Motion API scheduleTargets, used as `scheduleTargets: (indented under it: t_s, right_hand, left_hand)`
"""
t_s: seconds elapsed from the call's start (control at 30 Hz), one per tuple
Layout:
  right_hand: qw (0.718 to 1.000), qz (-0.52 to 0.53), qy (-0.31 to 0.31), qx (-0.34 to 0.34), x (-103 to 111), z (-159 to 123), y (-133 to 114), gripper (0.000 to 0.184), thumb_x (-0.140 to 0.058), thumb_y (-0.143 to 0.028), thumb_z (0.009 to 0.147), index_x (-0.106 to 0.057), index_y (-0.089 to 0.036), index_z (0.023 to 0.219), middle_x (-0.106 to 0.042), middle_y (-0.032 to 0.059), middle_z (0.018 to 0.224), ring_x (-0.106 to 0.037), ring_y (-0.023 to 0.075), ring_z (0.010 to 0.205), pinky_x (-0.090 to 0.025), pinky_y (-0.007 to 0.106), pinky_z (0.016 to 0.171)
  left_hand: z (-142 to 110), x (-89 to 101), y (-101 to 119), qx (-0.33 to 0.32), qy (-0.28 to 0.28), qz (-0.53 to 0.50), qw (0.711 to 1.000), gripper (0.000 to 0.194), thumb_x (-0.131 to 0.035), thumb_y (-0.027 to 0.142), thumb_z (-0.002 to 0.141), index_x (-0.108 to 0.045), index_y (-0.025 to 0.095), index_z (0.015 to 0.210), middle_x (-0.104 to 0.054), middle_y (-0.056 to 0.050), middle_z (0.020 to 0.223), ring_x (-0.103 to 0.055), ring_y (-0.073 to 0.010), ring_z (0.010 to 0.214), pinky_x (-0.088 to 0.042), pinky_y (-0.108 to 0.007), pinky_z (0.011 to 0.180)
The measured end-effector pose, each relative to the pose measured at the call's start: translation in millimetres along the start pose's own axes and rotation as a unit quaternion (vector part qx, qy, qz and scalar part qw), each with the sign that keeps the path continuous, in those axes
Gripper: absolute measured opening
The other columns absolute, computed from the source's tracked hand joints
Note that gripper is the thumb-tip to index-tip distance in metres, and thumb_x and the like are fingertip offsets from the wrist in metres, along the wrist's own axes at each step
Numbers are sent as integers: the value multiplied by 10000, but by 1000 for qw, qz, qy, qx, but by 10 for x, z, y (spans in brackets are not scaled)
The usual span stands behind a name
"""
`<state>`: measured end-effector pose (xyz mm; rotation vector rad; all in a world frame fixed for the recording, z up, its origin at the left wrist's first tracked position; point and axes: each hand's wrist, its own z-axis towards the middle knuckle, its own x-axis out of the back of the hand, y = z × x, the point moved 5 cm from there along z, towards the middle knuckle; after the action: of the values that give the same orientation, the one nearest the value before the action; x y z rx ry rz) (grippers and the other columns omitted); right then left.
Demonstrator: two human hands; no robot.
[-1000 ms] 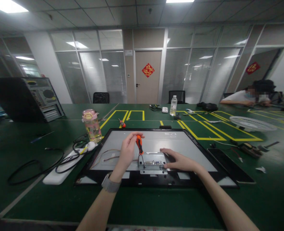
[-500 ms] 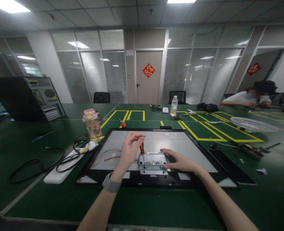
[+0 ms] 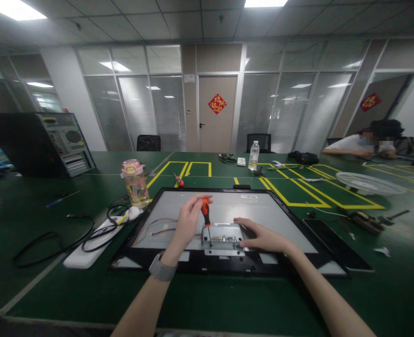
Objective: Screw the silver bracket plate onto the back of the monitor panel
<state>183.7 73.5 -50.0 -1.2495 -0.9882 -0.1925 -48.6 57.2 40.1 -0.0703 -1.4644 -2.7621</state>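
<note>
An orange-and-black screwdriver (image 3: 206, 211) stands nearly upright, its tip at the left part of a silver metal bracket (image 3: 224, 231) with ports. My left hand (image 3: 190, 217) holds the screwdriver by the upper handle, fingers over its top. At the bracket's right end, my right hand (image 3: 261, 235) spans it, with fingertips at the back edge and thumb at the front. Beneath the bracket lies a flat display panel (image 3: 280, 220), grey back up, with a black frame. Thin wires (image 3: 163, 230) run from the bracket's left side across the panel.
Left of the panel are a white power strip (image 3: 84, 255), a black cable (image 3: 34, 252) and a pink-lidded bottle (image 3: 136, 185). A computer case (image 3: 24, 145) stands farther left. A phone-like black slab (image 3: 335, 243) lies to the right. One person (image 3: 368, 142) sits at far right.
My left fingers have straightened and shifted slightly on the screwdriver, so more of its orange handle shows. The right hand and the bracket stay in place.
</note>
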Motion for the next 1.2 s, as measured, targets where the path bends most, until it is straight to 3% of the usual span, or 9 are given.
scheduleTargets:
  t_s: [0.2, 0.37, 0.57, 0.73, 0.87, 1.03, 1.2]
  right_hand:
    - [1000, 2, -4, 3, 1, 6, 9, 784, -658, -551, 718, -389, -226, 1379, -338, 85, 1482, -303, 287, 1354, -214, 440, 1137]
    - [1000, 2, -4, -2, -2, 0, 10, 782, -660, -542, 723, -387, -216, 1380, -329, 85, 1486, -299, 280, 1357, -219, 422, 1137]
    - [1000, 5, -5, -4, -4, -2, 1, 788, -657, -551, 722, -386, -216, 1381, -324, 80, 1489, -290, 283, 1361, -218, 412, 1139]
    - [1000, 4, -2, -1, -3, -2, -6, 787, -658, -547, 723, -388, -212, 1381, -334, 83, 1484, -295, 289, 1358, -221, 412, 1138]
    - [1000, 0, -2, 2, 4, -4, -36, 787, -654, -551, 724, -394, -195, 1376, -340, 96, 1479, -300, 288, 1356, -216, 416, 1140]
    - [1000, -7, -6, -11, 1, -1, -31, 797, -658, -544, 723, -389, -181, 1379, -340, 113, 1477, -307, 291, 1352, -222, 418, 1136]
    - [1000, 3, -3, 2, -7, 6, -1, 784, -660, -535, 728, -388, -195, 1380, -328, 97, 1487, -298, 280, 1358, -214, 408, 1140]
  left_hand:
    - [-7, -10, 23, -25, 3, 16, 1000, 183, -602, 332, 782, -696, 182, 827, -600, -40, 848, -566, -159, 757, -442, -253, 705]
    - [-3, 0, 8, 5, 4, -8, 1000, 264, -499, 324, 837, -682, 163, 939, -637, -48, 819, -576, -186, 812, -434, -287, 763]
    - [-16, -15, 25, -25, -7, 26, 999, 168, -592, 298, 799, -701, 187, 863, -549, -20, 814, -538, -148, 740, -423, -252, 719]
    - [-7, -13, -10, -1, -4, 5, 1000, 249, -484, 286, 862, -685, 187, 969, -587, -37, 834, -559, -171, 818, -428, -261, 746]
    - [0, 7, -3, -30, 16, 36, 999, 200, -577, 315, 814, -712, 186, 886, -542, -29, 836, -547, -156, 781, -432, -242, 710]
    - [-8, -6, -14, -3, 2, 6, 1000, 277, -493, 308, 861, -665, 165, 1024, -633, -43, 841, -579, -180, 842, -431, -284, 799]
    - [-12, -11, 10, -27, -2, 25, 999, 213, -553, 314, 833, -706, 179, 893, -604, -51, 891, -564, -185, 875, -430, -271, 793]
